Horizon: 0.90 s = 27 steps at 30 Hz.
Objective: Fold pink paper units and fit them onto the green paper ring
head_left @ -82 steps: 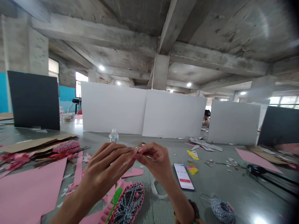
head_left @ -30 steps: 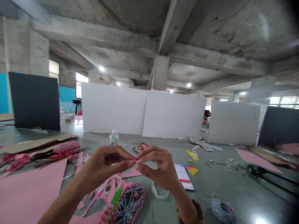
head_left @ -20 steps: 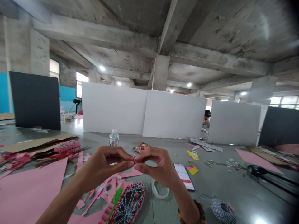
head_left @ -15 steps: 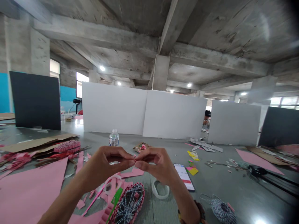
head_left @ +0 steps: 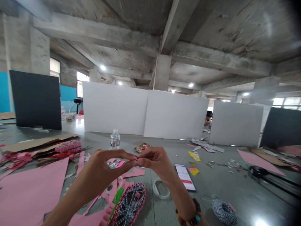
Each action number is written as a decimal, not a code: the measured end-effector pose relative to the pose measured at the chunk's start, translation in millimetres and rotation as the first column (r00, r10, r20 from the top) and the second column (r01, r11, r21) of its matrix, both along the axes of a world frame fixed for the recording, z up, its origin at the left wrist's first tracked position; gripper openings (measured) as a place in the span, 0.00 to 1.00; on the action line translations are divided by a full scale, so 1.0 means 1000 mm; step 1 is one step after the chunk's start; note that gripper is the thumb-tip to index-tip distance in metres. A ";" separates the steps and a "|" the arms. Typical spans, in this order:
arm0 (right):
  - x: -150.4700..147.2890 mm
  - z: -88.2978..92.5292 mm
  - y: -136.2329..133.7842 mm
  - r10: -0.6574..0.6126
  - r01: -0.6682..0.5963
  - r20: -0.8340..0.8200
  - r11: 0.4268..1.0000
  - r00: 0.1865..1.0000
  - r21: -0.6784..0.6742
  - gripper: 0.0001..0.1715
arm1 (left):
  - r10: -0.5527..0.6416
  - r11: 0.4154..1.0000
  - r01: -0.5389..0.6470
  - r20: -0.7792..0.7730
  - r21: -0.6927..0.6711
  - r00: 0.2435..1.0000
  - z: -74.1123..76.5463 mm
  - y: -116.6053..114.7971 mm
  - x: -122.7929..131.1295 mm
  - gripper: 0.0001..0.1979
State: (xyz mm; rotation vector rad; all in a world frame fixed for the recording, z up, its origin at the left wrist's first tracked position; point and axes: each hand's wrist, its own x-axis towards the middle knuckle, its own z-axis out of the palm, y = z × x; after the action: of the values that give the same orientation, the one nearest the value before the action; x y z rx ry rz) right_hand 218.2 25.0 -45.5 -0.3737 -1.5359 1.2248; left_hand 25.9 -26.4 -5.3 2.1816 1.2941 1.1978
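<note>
My left hand [head_left: 115, 161] and my right hand [head_left: 151, 161] meet fingertip to fingertip above the table. Both pinch a tiny pink piece [head_left: 136, 158], mostly hidden by the fingers; it looks like paper. Below them lies an oval woven piece [head_left: 130, 204] with a pink scalloped rim and black-and-white cord across its inside, a small pink square resting on it. A green strip [head_left: 118, 196] and pink paper scraps [head_left: 105, 205] lie against its left side. To its right, under my right wrist, is a roll of white tape [head_left: 161, 190].
A phone [head_left: 185, 177] lies right of my hands, near a coil of black-and-white cord [head_left: 223, 212]. Black-handled scissors [head_left: 258, 172] are at far right. A plastic bottle [head_left: 114, 139] stands behind. Pink sheets [head_left: 30, 191] cover the left. White panels [head_left: 115, 108] stand across the back.
Both hands stay pinched together in nearly the same place, with small shifts of the fingers. My right forearm has moved slightly left, and more of the bracelet shows.
</note>
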 end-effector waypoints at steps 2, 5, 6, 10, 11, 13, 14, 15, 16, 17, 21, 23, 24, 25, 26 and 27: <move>-0.001 -0.001 0.001 -0.012 0.012 -0.006 1.000 1.000 0.027 0.06 | 0.010 0.998 -0.011 -0.010 -0.069 1.000 0.004 -0.001 0.001 0.10; -0.002 -0.001 0.000 -0.022 0.022 -0.004 0.999 1.000 0.028 0.05 | -0.011 0.994 0.014 0.026 -0.108 1.000 0.009 -0.001 0.002 0.11; -0.002 -0.001 0.000 -0.022 0.022 0.000 1.000 1.000 0.019 0.06 | -0.019 0.993 0.023 0.033 -0.114 0.999 0.009 -0.001 0.003 0.11; -0.002 -0.002 0.001 -0.018 0.018 0.001 1.000 1.000 0.000 0.08 | 0.002 0.994 0.002 0.045 -0.109 0.999 0.009 -0.001 0.004 0.11; -0.002 -0.003 0.001 -0.014 0.014 -0.007 1.000 1.000 -0.003 0.08 | 0.009 0.994 -0.004 0.045 -0.107 0.999 0.008 -0.001 0.004 0.11; -0.002 -0.003 0.003 -0.007 0.007 -0.024 1.000 1.000 -0.008 0.08 | 0.003 0.993 0.002 0.045 -0.114 0.999 0.008 -0.001 0.004 0.12; -0.002 -0.003 0.003 -0.006 0.005 -0.031 1.000 0.999 -0.009 0.07 | -0.006 0.992 0.011 0.044 -0.122 0.999 0.007 -0.001 0.004 0.12; -0.002 -0.003 0.004 -0.005 0.004 -0.039 1.000 0.999 -0.009 0.07 | -0.012 0.992 0.018 0.044 -0.127 0.999 0.007 -0.001 0.004 0.12; -0.002 -0.003 0.004 0.002 -0.002 -0.046 1.000 0.999 -0.009 0.06 | -0.013 0.991 0.019 0.045 -0.131 0.999 0.008 -0.001 0.004 0.12; -0.002 -0.003 0.003 0.013 -0.014 -0.058 1.000 0.998 -0.015 0.06 | -0.014 0.991 0.020 0.044 -0.135 0.999 0.009 -0.001 0.004 0.12; -0.004 -0.003 0.004 0.057 -0.065 -0.119 0.995 0.991 -0.070 0.06 | -0.054 0.989 0.056 0.021 -0.138 0.998 0.015 -0.001 0.001 0.13; -0.005 -0.004 0.005 0.056 -0.070 -0.138 0.993 0.989 -0.092 0.06 | -0.044 0.992 0.042 -0.016 -0.118 0.999 0.014 0.001 -0.003 0.15; -0.006 -0.005 0.006 0.060 -0.076 -0.147 0.991 0.987 -0.107 0.06 | -0.024 0.994 0.017 -0.056 -0.108 0.998 0.010 0.002 -0.007 0.16; -0.006 -0.005 0.007 0.067 -0.088 -0.160 0.988 0.985 -0.130 0.07 | -0.001 0.994 -0.012 -0.123 -0.105 0.992 0.004 0.003 -0.011 0.17; -0.007 -0.005 0.008 0.077 -0.105 -0.176 0.982 0.981 -0.157 0.09 | 0.022 0.995 -0.043 -0.210 -0.095 0.978 -0.005 0.004 -0.014 0.19; -0.007 -0.005 0.008 0.089 -0.126 -0.194 0.975 0.977 -0.185 0.10 | 0.032 0.991 -0.069 -0.302 -0.115 0.953 -0.016 0.004 -0.018 0.21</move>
State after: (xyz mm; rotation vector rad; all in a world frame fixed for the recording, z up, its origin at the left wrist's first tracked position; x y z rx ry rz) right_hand 211.1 32.9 -50.7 -0.2980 -1.2941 1.4608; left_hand 8.1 -22.6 -21.5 2.3142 1.5074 0.7971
